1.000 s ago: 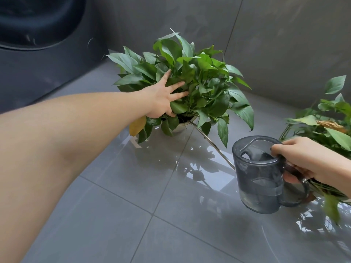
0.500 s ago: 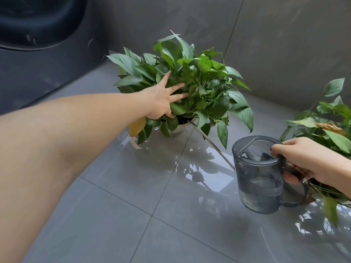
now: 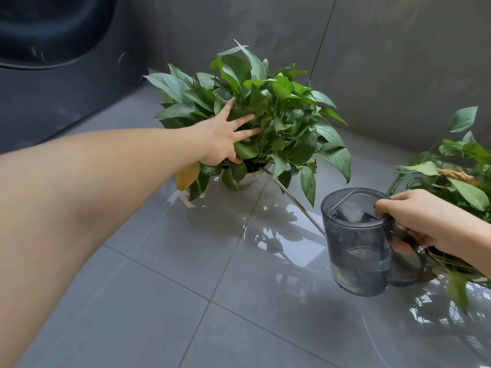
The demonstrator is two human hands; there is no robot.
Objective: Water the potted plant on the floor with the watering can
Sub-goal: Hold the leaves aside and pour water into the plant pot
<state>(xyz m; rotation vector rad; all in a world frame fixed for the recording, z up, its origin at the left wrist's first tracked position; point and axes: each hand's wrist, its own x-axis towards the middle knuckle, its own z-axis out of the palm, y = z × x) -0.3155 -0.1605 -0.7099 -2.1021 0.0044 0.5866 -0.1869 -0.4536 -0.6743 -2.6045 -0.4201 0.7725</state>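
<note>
Left hand (image 3: 221, 139), fingers spread, pushes leaves of the green potted plant (image 3: 265, 112) on the grey floor aside so the translucent grey watering can's (image 3: 358, 243) thin metal spout (image 3: 292, 199), right hand (image 3: 425, 221) wrapped round the handle, reaches the pot rim.

text on watering can (image 3: 356, 251): none readable
text on potted plant (image 3: 265, 112) pot: none readable
signs, numbers: none

I'm stretching my bare left arm far forward, left hand (image 3: 221, 136) flat with fingers splayed wide. I'm keeping my right hand (image 3: 422, 224) curled in a closed grip, wrist angled inward.
</note>
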